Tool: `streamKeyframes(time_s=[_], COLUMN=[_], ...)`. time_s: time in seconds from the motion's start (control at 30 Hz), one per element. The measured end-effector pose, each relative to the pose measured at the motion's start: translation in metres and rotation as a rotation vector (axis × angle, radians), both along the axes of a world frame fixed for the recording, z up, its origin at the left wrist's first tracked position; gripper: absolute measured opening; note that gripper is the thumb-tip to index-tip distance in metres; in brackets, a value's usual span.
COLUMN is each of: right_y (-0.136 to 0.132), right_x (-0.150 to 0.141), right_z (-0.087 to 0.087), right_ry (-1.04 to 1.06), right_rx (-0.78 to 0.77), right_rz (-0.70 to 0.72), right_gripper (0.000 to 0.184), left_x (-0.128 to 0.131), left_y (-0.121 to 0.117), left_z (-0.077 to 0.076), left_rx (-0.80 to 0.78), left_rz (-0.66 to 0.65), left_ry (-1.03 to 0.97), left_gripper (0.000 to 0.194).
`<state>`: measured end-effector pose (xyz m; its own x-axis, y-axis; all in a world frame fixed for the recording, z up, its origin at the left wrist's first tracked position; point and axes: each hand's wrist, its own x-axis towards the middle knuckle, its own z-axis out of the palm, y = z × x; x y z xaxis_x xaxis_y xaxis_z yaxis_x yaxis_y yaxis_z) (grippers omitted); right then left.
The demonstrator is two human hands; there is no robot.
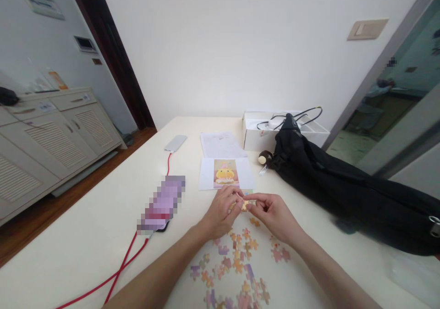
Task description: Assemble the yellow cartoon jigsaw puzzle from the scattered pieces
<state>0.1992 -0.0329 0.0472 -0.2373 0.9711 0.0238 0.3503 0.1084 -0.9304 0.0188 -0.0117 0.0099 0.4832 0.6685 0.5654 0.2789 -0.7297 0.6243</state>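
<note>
My left hand (pixel 224 212) and my right hand (pixel 275 213) meet over the table, fingertips almost touching. Between them is a small cluster of yellowish jigsaw pieces (pixel 244 205), pinched from both sides and partly covered by the fingers. Just beyond the hands lies a white sheet with a printed picture (pixel 225 172) of a yellow cartoon figure. Nearer to me, many loose jigsaw pieces (pixel 238 265) in orange, pink, purple and grey are scattered between my forearms. A few orange pieces (pixel 255 222) lie right below my right hand.
A phone (pixel 163 203) with red cables (pixel 120 270) and a white power bank (pixel 176 142) lie to the left. Behind the picture are more papers (pixel 222 144). A white box (pixel 259 135) stands at the back right, beside a long black bag (pixel 343 185).
</note>
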Motion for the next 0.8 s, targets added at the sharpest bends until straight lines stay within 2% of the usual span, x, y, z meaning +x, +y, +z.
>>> streamKeyframes(time_s=[0.37,0.53,0.7,0.8], right_y=[0.002,0.004,0.020,0.026], right_x=[0.004,0.004,0.009,0.009], right_z=[-0.011,-0.017,-0.031,-0.039], right_ry=[-0.303,-0.347,-0.326,-0.341], right_rx=[0.253,0.384,0.493,0.489], right_rz=[0.015,0.000,-0.064,-0.022], right_gripper=[0.028,0.023,0.016,0.013], left_x=[-0.001,-0.001,-0.003,-0.003], left_y=[0.009,0.009,0.013,0.014], left_z=[-0.009,-0.011,-0.015,-0.017], left_rx=[0.016,0.004,-0.031,-0.043], left_rz=[0.108,0.150,0.329,0.418], left_ry=[-0.008,-0.019,0.040,0.103], left_gripper=[0.024,0.024,0.016,0.016])
